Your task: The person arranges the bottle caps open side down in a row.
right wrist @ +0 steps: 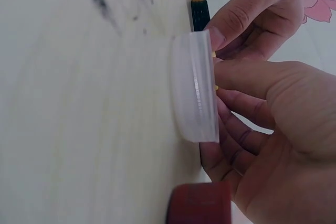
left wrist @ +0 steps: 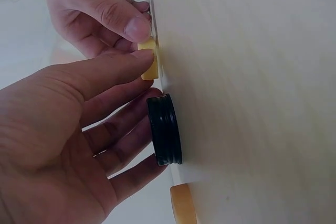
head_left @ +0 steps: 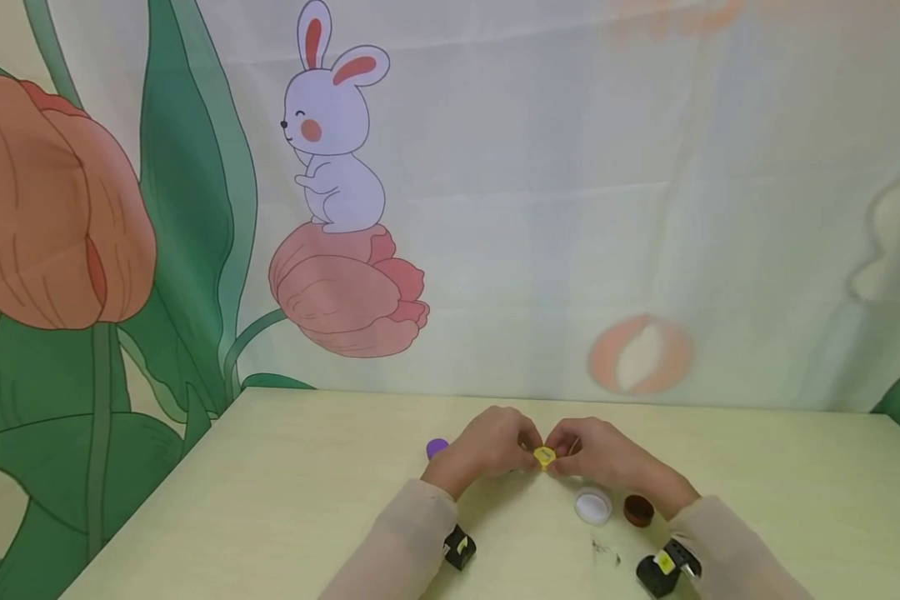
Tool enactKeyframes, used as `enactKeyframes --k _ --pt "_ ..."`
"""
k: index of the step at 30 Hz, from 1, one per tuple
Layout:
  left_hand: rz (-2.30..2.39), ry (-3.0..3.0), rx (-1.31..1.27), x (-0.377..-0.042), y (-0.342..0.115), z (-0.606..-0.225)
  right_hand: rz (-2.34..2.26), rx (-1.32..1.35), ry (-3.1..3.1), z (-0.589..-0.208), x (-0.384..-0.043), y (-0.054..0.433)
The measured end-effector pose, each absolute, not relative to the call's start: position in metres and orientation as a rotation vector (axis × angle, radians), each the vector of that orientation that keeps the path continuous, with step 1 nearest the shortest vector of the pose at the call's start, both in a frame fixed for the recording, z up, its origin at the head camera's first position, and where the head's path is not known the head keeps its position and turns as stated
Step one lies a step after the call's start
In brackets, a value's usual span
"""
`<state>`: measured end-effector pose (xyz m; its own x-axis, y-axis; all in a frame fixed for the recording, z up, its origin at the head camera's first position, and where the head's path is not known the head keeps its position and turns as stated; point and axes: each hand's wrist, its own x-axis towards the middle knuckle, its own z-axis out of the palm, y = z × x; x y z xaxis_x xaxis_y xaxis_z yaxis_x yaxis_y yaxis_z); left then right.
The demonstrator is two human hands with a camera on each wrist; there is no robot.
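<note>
A small yellow cap (head_left: 544,457) is between my two hands, low over the tabletop. My left hand (head_left: 495,442) pinches it with thumb and fingertips from the left. From the other side my right hand (head_left: 594,450) pinches its edge, and the right thumb lies against the cap in the left wrist view. Beside the curled lower fingers of the left hand stands a black ridged lid (left wrist: 165,129). A translucent white lid (right wrist: 197,87) is close in front of the right hand and partly hides the yellow cap in the right wrist view.
A brown-red lid (head_left: 638,510) lies right of the white lid. Left of the hands are a purple cap (head_left: 437,448) and an orange cap (left wrist: 184,204). Dark smudges (head_left: 606,552) mark the pale table (head_left: 270,500). A printed cloth (head_left: 510,250) hangs behind it.
</note>
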<state>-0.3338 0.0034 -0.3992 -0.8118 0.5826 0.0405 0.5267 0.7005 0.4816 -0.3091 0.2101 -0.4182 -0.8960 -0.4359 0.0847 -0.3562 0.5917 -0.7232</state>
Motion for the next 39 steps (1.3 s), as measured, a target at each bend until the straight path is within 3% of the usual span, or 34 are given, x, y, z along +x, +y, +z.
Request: enactKeyframes --k 28,39 --pt "0.687 2.844 0.949 -0.334 0.001 -0.392 -1.184 -0.674 2.676 -0.408 -0.304 0.217" --pt "0.826 2.786 1.048 -0.312 0.001 -0.379 -1.178 -0.779 2.680 -0.403 -0.295 0.224"
